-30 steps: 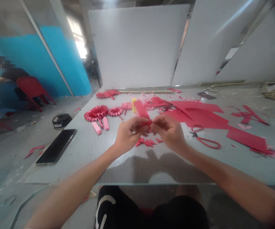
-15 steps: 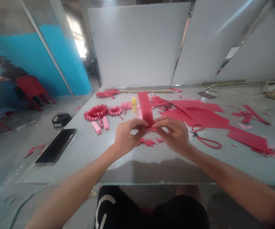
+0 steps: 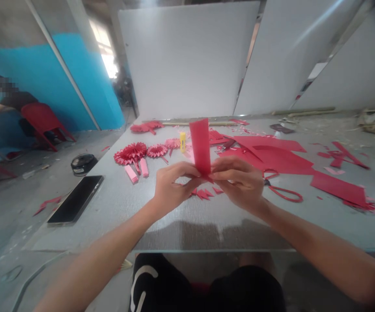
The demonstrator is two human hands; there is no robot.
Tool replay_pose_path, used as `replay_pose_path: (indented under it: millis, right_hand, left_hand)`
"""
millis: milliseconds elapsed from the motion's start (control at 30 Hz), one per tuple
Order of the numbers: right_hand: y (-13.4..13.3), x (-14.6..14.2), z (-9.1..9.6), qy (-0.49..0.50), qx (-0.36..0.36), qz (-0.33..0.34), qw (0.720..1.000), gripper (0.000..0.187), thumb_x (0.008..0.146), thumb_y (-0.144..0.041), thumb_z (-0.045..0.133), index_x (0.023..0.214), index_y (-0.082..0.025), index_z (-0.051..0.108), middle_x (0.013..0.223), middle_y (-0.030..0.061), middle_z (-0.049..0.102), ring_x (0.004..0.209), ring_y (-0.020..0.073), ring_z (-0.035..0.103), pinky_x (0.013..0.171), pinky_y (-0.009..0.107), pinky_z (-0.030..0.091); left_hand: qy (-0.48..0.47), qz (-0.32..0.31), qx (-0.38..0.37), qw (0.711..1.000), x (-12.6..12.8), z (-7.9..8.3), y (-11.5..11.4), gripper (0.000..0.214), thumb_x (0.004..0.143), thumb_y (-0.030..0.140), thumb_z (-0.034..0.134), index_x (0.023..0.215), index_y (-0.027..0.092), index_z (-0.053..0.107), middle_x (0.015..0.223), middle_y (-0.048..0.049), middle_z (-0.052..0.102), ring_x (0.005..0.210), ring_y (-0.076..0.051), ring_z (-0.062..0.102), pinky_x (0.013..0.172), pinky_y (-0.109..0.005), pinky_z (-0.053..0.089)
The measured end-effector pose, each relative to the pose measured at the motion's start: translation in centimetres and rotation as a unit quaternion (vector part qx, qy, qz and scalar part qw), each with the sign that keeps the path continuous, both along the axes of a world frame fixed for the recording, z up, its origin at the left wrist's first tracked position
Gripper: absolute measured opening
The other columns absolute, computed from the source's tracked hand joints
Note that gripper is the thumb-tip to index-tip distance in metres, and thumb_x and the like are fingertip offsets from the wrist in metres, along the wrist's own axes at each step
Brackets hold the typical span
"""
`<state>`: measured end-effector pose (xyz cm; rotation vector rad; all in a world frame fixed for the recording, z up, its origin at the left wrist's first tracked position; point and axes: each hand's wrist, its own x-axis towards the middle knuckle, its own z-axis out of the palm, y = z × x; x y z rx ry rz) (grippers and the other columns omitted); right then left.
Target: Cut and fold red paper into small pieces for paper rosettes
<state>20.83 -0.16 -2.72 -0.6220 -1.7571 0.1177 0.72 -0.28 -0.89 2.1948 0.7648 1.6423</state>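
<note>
A strip of red paper (image 3: 200,145) stands upright between my hands, its lower end bent into a fold. My left hand (image 3: 174,184) pinches that lower end from the left, thumb below and fingers above. From the other side my right hand (image 3: 239,182) pinches the same folded end. Pointed red paper scraps (image 3: 203,194) lie on the table just beneath. Behind the strip stands a yellow glue stick (image 3: 182,142). Red-handled scissors (image 3: 285,193) rest right of my right hand, partly covered by it.
Pleated red paper rosettes (image 3: 130,154) and folded pink strips (image 3: 131,173) lie on the left. A black phone (image 3: 76,200) sits at the table's left edge. Large red paper sheets (image 3: 268,158) spread across the right. A person (image 3: 18,99) sits on a red chair at far left.
The red strip has tilted to a more upright position and shifted slightly right. My right hand has moved a little to the right, covering more of the scissors.
</note>
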Motion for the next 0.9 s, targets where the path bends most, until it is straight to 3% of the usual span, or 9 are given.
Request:
replay_pose_path:
  millis: [333, 500, 733, 900]
  right_hand:
    - [-0.2, -0.2, 0.3, 0.004, 0.026, 0.023, 0.999, 0.022, 0.084, -0.014, 0.074, 0.09, -0.035, 0.079, 0.099, 0.0012, 0.076, 0.077, 0.0178, 0.072, 0.067, 0.032, 0.061]
    - [-0.4, -0.5, 0.8, 0.006, 0.008, 0.017, 1.0, 0.017, 0.085, -0.015, 0.073, 0.085, -0.031, 0.078, 0.09, 0.0015, 0.078, 0.072, 0.0174, 0.072, 0.066, 0.031, 0.06]
    - [-0.2, -1.0, 0.5, 0.053, -0.116, 0.036, 0.991, 0.003, 0.083, -0.026, 0.076, 0.082, -0.026, 0.073, 0.085, 0.0027, 0.075, 0.074, 0.0186, 0.071, 0.067, 0.033, 0.061]
    - [-0.1, -1.7, 0.6, 0.134, -0.237, 0.076, 0.959, 0.021, 0.076, -0.034, 0.083, 0.08, -0.022, 0.066, 0.075, 0.0003, 0.071, 0.062, 0.0155, 0.068, 0.06, 0.03, 0.061]
  left_hand:
    - [-0.018, -0.016, 0.01, 1.0, 0.0, 0.0, -0.1, 0.009, 0.08, 0.021, 0.078, 0.072, 0.022, 0.073, 0.08, -0.0037, 0.077, 0.068, -0.014, 0.07, 0.065, -0.027, 0.057]
    - [-0.029, -0.032, 0.0, 0.999, 0.0, -0.3, 0.0, 0.007, 0.08, 0.017, 0.077, 0.077, 0.021, 0.074, 0.084, -0.0037, 0.077, 0.074, -0.015, 0.071, 0.069, -0.028, 0.057]
    - [-0.102, -0.071, -0.193, 0.973, 0.4, -0.3, -0.1, 0.015, 0.071, 0.023, 0.085, 0.071, 0.018, 0.071, 0.078, -0.0036, 0.075, 0.068, -0.015, 0.069, 0.061, -0.027, 0.056]
    - [-0.162, -0.098, -0.324, 0.927, 0.7, -0.3, 0.3, 0.023, 0.064, 0.027, 0.088, 0.068, 0.016, 0.069, 0.067, -0.0032, 0.073, 0.062, -0.017, 0.07, 0.059, -0.028, 0.058]
